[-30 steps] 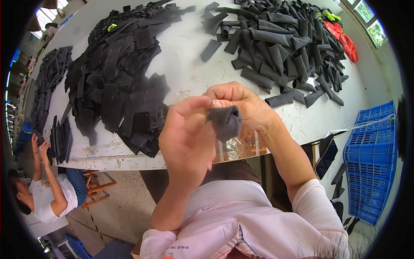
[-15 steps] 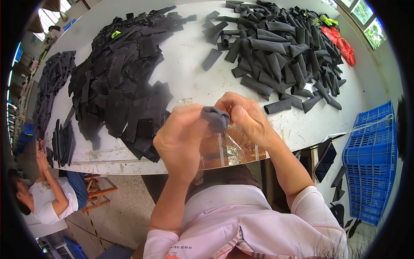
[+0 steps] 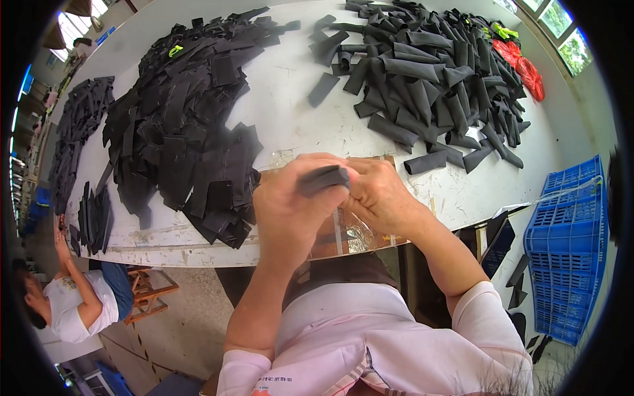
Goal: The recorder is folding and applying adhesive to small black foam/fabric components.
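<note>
A small dark grey fabric tube is held up over the table's near edge between my two hands. My left hand is closed around it, with the tube showing between thumb and fingers. At the tube's right end, my right hand pinches with its fingers closed; its fingertips are partly hidden. Below my hands lies a brown sheet with clear tape on it. To the left spreads a heap of flat black fabric pieces. Further right is a pile of dark grey fabric tubes.
A single tube lies near my right hand. Left stand a smaller black stack and another dark pile. A red plastic bag sits far right, and blue crates stand beside the table. Another person sits at lower left.
The tube has turned from end-on to lying sideways in my left hand. My left hand has shifted right and wrapped further round it; my right hand has moved slightly lower.
</note>
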### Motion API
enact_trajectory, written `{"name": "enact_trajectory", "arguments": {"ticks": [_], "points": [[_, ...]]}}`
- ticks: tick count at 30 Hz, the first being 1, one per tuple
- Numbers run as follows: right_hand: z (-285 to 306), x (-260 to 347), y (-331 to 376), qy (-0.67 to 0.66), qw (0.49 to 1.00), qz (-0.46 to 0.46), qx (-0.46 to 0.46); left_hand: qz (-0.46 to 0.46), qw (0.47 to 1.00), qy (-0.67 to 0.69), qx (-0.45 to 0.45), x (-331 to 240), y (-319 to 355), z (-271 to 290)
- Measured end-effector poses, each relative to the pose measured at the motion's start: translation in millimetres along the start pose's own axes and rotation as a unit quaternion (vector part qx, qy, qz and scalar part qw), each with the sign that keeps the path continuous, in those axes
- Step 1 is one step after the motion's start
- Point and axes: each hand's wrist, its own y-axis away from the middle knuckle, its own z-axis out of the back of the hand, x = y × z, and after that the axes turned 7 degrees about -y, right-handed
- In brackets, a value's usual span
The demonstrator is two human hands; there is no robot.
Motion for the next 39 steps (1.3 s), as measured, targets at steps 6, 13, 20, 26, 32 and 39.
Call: {"name": "enact_trajectory", "arguments": {"ticks": [6,13,20,26,32,39], "points": [[-32.6,-22.5,19.0,-0.149,0.986,-0.049,-0.048,0.042,0.986,-0.113,0.116,14.0,-11.4,5.2],[-36.2,-24.0,20.0,-0.141,0.989,-0.015,-0.043,-0.011,0.968,-0.232,0.091,7.9,-4.7,5.7],[-4.7,-10.7,3.8,-0.089,0.996,-0.023,-0.009,-0.073,0.997,-0.016,-0.005,1.6,1.8,-2.2],[1.6,-2.7,-1.9,-0.026,0.998,-0.035,0.045,0.005,0.96,0.274,-0.051,0.7,4.1,16.7],[-8.0,-2.4,1.9,-0.08,0.997,-0.011,-0.011,0.016,0.972,0.23,-0.054,10.3,7.5,21.6],[-10.8,-7.8,4.3,-0.046,0.998,-0.028,0.011,0.014,0.989,0.137,-0.057,9.1,4.3,16.3]]}}
